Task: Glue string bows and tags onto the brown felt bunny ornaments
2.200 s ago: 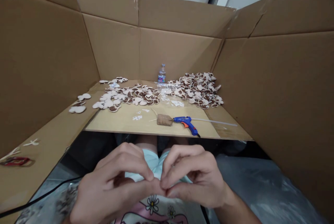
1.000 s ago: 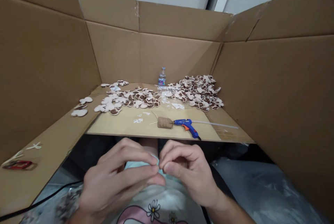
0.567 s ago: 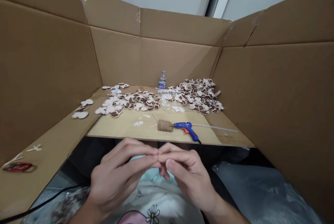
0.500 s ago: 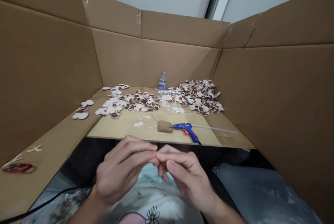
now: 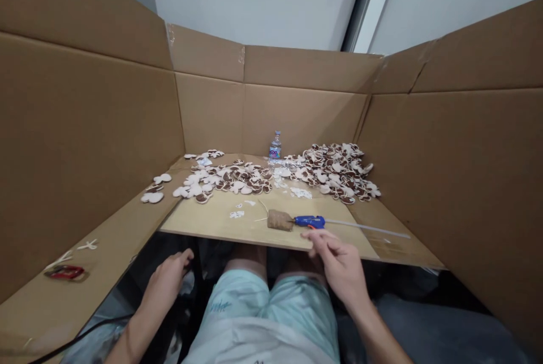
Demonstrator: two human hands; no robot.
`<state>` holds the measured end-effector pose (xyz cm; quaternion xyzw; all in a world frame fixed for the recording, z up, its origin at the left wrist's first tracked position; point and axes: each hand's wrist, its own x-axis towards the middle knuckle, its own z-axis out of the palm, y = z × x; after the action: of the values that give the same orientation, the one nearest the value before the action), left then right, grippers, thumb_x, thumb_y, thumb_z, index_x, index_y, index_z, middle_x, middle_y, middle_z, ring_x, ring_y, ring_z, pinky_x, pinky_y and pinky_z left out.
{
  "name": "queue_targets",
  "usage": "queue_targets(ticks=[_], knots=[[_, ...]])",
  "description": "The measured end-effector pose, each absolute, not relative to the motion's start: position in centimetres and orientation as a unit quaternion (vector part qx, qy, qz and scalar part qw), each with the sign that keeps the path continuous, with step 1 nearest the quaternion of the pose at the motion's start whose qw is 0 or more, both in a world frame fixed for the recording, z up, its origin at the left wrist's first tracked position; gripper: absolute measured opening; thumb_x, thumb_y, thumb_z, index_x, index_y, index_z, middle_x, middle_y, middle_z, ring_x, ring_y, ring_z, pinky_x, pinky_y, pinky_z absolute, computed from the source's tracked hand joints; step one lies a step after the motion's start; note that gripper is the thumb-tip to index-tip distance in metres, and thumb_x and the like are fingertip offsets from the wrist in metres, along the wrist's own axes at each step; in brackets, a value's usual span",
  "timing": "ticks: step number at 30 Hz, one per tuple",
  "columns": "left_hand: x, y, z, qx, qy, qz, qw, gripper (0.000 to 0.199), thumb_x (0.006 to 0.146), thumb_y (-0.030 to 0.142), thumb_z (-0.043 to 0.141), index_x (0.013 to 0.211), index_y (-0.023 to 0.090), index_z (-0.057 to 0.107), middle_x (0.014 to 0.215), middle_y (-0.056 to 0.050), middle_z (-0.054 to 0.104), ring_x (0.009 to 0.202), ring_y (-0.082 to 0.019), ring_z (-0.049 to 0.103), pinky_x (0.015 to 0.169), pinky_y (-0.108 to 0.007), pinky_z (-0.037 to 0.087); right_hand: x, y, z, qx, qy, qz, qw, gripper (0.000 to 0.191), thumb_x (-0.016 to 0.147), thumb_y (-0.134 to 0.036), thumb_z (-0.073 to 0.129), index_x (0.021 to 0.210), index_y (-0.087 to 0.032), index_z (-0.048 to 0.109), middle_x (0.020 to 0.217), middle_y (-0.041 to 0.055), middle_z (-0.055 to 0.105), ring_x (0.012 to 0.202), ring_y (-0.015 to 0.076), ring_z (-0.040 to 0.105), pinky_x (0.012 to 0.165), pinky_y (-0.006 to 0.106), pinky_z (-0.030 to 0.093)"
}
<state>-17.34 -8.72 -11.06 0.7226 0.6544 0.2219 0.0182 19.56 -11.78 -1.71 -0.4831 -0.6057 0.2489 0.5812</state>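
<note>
Blue plastic shows just beyond the right hand (image 5: 343,269): the body of the glue gun (image 5: 309,221), lying on the pale board (image 5: 220,228) near its front edge. The fingers are bent inward and partly bunched in front of the grip, covering most of it; whether they have closed on it or only reach it, I cannot tell. The left hand (image 5: 166,277) is off to the side, below the board, loosely curled; nothing shows in it, though its palm is hidden.

The gun's nozzle is at the end of a brown wrapped block (image 5: 280,221), with a clear glue stick (image 5: 369,227) running out behind. If the nozzle is hot, a careless lift could drag the block along, stuck by glue, or bring the tip against bare skin. That long stick could also swing into the right heap of brown and white pieces (image 5: 335,171) if the gun turned sharply. Loose paper bits (image 5: 237,215) near the block might catch on a glue thread.

Farther back are the left heap of pieces (image 5: 227,178) and a bottle (image 5: 275,146), which a wide sweep might tip. On the desk (image 5: 108,245) at far left, red-handled snips (image 5: 65,272) lie beside pale strings (image 5: 88,244), well apart from the gun
</note>
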Motion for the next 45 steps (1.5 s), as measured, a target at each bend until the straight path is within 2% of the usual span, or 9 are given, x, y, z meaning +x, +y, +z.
queue_targets(ticks=[3, 7, 11, 14, 20, 24, 31, 37, 45], knots=[[-20.6, -8.8, -14.2, 0.665, 0.704, 0.242, 0.065, 0.030, 0.079, 0.019, 0.048, 0.105, 0.023, 0.064, 0.090, -0.006, 0.076, 0.086, -0.023, 0.070, 0.070, -0.029, 0.052, 22.1, -10.0, -2.0, -0.550, -0.602, 0.165, 0.555, 0.034, 0.081, -0.047, 0.060, 0.097, -0.019, 0.073, 0.103, 0.0120, 0.073, 0.090, 0.0250, 0.068, 0.071, 0.034, 0.053], [-20.3, -9.1, -13.2, 0.684, 0.643, 0.332, 0.092, 0.032, 0.079, 0.026, 0.049, 0.109, 0.024, 0.063, 0.088, -0.005, 0.076, 0.083, -0.022, 0.071, 0.071, -0.028, 0.054, 25.2, -8.5, -2.7, -0.593, -0.622, 0.106, 0.500, 0.040, 0.079, -0.054, 0.058, 0.062, -0.020, 0.072, 0.091, 0.0138, 0.075, 0.088, 0.0284, 0.069, 0.074, 0.038, 0.053], [-17.3, -7.7, -9.1, 0.679, 0.644, 0.352, -0.006, 0.026, 0.083, 0.039, 0.049, 0.081, 0.021, 0.067, 0.090, -0.010, 0.074, 0.092, -0.027, 0.067, 0.086, -0.035, 0.050, 26.9, -7.7, -3.5, -0.636, -0.601, 0.002, 0.484, 0.045, 0.078, -0.058, 0.053, 0.074, -0.019, 0.076, 0.094, 0.0148, 0.075, 0.088, 0.0314, 0.068, 0.074, 0.042, 0.052], [-15.8, -4.5, -6.9, 0.647, 0.680, 0.344, -0.024, 0.039, 0.091, 0.032, 0.033, 0.081, 0.017, 0.068, 0.089, -0.013, 0.073, 0.094, -0.029, 0.065, 0.090, -0.038, 0.047, 27.3, -7.3, -3.8, -0.643, -0.609, -0.026, 0.465, 0.047, 0.082, -0.054, 0.050, 0.054, -0.021, 0.069, 0.080, 0.0137, 0.075, 0.086, 0.0310, 0.068, 0.080, 0.043, 0.051], [-15.4, 4.2, -4.8, 0.645, 0.688, 0.333, -0.012, 0.022, 0.084, 0.021, 0.050, 0.097, 0.013, 0.066, 0.109, -0.016, 0.067, 0.108, -0.029, 0.058, 0.096, -0.040, 0.042, 27.4, -6.4, -4.8, -0.694, -0.640, 0.010, 0.331, 0.037, 0.084, -0.033, 0.051, 0.110, -0.011, 0.067, 0.113, 0.0183, 0.070, 0.107, 0.0314, 0.064, 0.091, 0.041, 0.048], [-15.6, 7.2, -4.1, 0.653, 0.695, 0.298, 0.045, 0.016, 0.087, 0.028, 0.060, 0.088, 0.013, 0.065, 0.095, -0.007, 0.068, 0.094, -0.021, 0.063, 0.089, -0.041, 0.046, 27.2, -5.8, -6.1, -0.709, -0.651, 0.075, 0.261, 0.034, 0.077, -0.031, 0.063, 0.104, -0.011, 0.068, 0.100, 0.0161, 0.074, 0.093, 0.0298, 0.069, 0.079, 0.034, 0.051], [-15.6, 7.1, -3.4, 0.599, 0.708, 0.346, 0.143, 0.020, 0.084, 0.031, 0.065, 0.076, 0.013, 0.064, 0.085, -0.003, 0.069, 0.087, -0.019, 0.065, 0.084, -0.040, 0.050, 26.9, -5.4, -7.1, -0.704, -0.659, 0.062, 0.259, 0.029, 0.079, -0.015, 0.053, 0.102, -0.011, 0.069, 0.098, 0.0158, 0.074, 0.093, 0.0281, 0.069, 0.080, 0.032, 0.049], [-13.9, 4.3, -3.2, 0.514, 0.641, 0.488, 0.293, 0.018, 0.061, 0.023, 0.079, 0.066, 0.015, 0.065, 0.068, -0.008, 0.072, 0.080, -0.028, 0.069, 0.074, -0.037, 0.053, 26.6, -5.3, -7.5, -0.686, -0.659, 0.029, 0.307, 0.030, 0.079, -0.016, 0.049, 0.101, -0.011, 0.069, 0.095, 0.0162, 0.072, 0.093, 0.0290, 0.066, 0.085, 0.037, 0.049], [-8.5, -1.6, -0.4, 0.427, 0.462, 0.574, 0.523, 0.012, 0.066, 0.012, 0.072, 0.078, 0.014, 0.070, 0.091, -0.009, 0.076, 0.090, -0.020, 0.072, 0.088, -0.032, 0.055, 26.1, -5.5, -7.0, -0.650, -0.649, 0.033, 0.395, 0.033, 0.081, -0.027, 0.045, 0.102, -0.009, 0.064, 0.097, 0.0176, 0.068, 0.091, 0.0277, 0.065, 0.083, 0.040, 0.051]])
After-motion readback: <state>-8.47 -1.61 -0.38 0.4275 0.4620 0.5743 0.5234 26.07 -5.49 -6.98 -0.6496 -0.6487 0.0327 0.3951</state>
